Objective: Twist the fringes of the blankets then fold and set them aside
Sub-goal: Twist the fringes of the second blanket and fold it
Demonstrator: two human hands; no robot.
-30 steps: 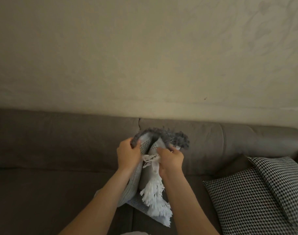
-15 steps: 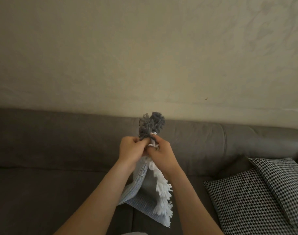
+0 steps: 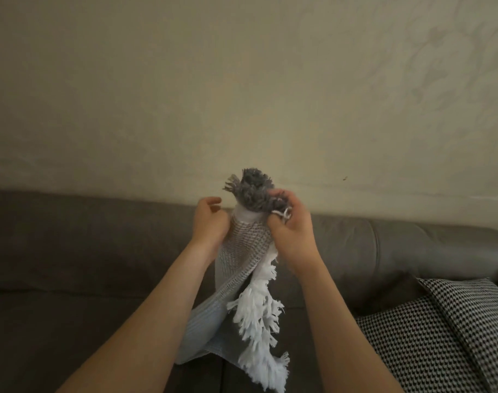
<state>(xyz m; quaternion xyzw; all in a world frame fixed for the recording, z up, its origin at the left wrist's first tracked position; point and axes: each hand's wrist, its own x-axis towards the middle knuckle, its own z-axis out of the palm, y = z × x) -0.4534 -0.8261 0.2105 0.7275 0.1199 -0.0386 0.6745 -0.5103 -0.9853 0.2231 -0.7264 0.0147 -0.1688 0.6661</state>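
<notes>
No writing, label, brand or number can be read on the blanket (image 3: 242, 251), the sofa (image 3: 71, 236), the checked cushion (image 3: 440, 336) at 4 o'clock, or the wall (image 3: 242, 80).

Both hands up over the sofa (image 3: 71, 251): right hand (image 3: 291, 225) grips the grey fringe (image 3: 253, 194), left hand (image 3: 210, 222) holds the bunched blanket (image 3: 242, 251), white fringe (image 3: 259, 321) dangling.

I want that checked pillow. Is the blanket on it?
No, the left hand and right hand hold the blanket up, apart from the checked pillow.
</notes>
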